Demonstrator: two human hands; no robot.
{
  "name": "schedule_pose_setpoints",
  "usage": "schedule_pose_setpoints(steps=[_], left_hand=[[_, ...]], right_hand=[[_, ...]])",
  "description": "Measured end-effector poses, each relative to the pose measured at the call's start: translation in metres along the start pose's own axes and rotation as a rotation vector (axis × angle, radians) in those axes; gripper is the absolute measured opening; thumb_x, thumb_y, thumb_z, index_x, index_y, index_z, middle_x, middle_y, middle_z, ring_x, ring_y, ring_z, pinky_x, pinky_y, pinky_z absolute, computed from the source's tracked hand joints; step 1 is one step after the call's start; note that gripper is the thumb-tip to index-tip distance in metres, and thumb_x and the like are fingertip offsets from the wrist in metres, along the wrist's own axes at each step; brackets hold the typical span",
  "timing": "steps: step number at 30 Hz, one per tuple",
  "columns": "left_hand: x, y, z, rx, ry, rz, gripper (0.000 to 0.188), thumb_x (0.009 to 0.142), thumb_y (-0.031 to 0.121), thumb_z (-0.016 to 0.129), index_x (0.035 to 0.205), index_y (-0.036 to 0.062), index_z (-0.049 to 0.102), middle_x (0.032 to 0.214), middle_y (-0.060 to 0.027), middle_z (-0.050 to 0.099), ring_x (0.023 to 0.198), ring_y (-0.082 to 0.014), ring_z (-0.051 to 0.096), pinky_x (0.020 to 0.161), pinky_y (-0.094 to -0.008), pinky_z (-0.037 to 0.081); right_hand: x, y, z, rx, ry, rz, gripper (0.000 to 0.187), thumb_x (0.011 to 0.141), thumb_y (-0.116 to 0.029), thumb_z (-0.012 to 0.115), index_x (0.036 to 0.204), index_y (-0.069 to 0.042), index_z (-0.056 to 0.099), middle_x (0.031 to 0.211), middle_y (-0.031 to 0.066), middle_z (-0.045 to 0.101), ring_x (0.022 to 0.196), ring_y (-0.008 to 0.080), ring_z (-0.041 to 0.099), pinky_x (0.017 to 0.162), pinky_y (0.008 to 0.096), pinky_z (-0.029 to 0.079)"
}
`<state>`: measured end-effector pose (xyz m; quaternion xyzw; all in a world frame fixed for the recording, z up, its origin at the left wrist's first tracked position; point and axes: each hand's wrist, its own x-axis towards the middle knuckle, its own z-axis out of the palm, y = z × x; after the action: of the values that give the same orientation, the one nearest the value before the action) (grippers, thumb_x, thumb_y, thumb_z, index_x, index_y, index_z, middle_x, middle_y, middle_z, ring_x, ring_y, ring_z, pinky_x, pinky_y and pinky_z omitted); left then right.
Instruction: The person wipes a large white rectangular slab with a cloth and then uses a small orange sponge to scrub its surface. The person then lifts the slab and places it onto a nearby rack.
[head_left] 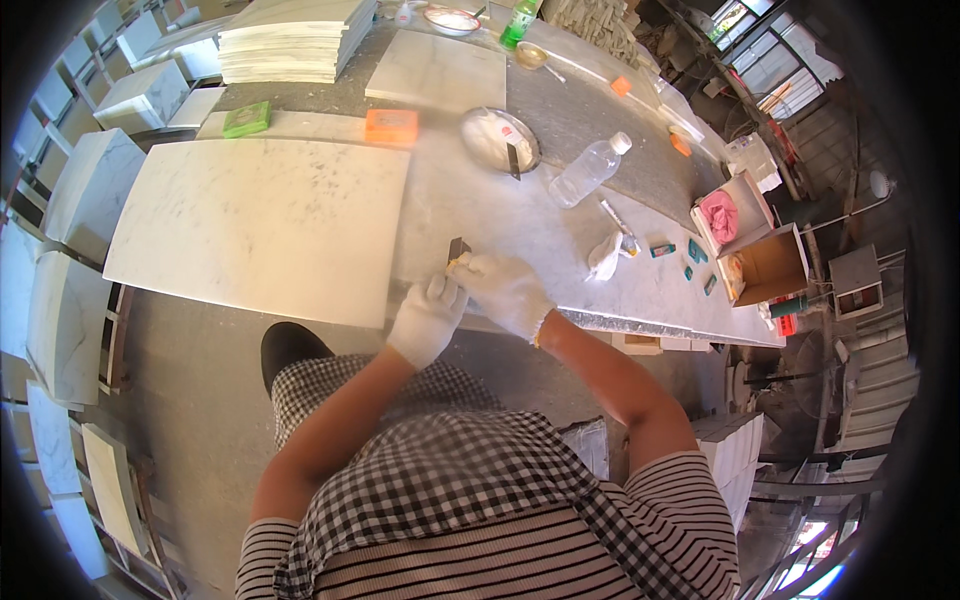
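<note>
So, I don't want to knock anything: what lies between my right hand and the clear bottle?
Only bare, pale tabletop lies between your right hand and the clear bottle, as the head view shows.

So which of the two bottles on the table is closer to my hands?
The clear bottle with the white cap; the green bottle is farther away.
</note>
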<state>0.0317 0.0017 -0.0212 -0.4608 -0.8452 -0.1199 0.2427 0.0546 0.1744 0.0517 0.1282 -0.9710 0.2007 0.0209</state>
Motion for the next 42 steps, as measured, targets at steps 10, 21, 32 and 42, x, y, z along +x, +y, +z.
schedule_pose_setpoints(steps=[10, 21, 32, 42], left_hand=[[0.003, 0.001, 0.007, 0.04, -0.072, 0.023, 0.022, 0.076, 0.013, 0.059, 0.094, 0.0024, 0.063, 0.084, -0.0072, 0.055, 0.087, -0.0239, 0.054, 0.07, -0.0357, 0.046], [0.0, 0.003, 0.017, 0.01, -0.069, -0.02, 0.027, 0.079, 0.011, 0.058, 0.102, -0.0027, 0.062, 0.094, -0.0117, 0.06, 0.087, -0.0262, 0.055, 0.068, -0.0374, 0.05], [0.003, 0.004, 0.004, -0.08, -0.043, -0.041, 0.021, 0.077, 0.01, 0.059, 0.095, -0.0015, 0.062, 0.091, -0.0118, 0.056, 0.086, -0.0274, 0.054, 0.066, -0.036, 0.05], [0.005, 0.003, 0.001, -0.073, -0.083, -0.042, 0.021, 0.078, 0.008, 0.059, 0.096, -0.0021, 0.062, 0.09, -0.0114, 0.057, 0.081, -0.026, 0.055, 0.064, -0.0364, 0.051]], right_hand=[[0.024, -0.011, -0.001, -0.198, 0.025, 0.014, 0.026, 0.086, -0.015, 0.056, 0.11, -0.014, 0.064, 0.109, 0.0055, 0.065, 0.098, 0.0289, 0.061, 0.083, 0.0421, 0.049], [0.034, -0.003, 0.01, -0.334, 0.052, -0.011, 0.027, 0.096, -0.021, 0.049, 0.117, -0.01, 0.061, 0.107, 0.0107, 0.064, 0.096, 0.0316, 0.062, 0.081, 0.043, 0.051], [0.038, -0.013, 0.0, -0.23, 0.015, 0.156, 0.027, 0.088, -0.013, 0.054, 0.114, -0.012, 0.06, 0.104, 0.0087, 0.061, 0.094, 0.0289, 0.061, 0.075, 0.0446, 0.05], [0.046, 0.005, -0.004, -0.237, 0.04, 0.139, 0.027, 0.094, -0.024, 0.05, 0.111, -0.008, 0.063, 0.105, 0.0119, 0.066, 0.096, 0.0326, 0.064, 0.083, 0.0432, 0.05]])
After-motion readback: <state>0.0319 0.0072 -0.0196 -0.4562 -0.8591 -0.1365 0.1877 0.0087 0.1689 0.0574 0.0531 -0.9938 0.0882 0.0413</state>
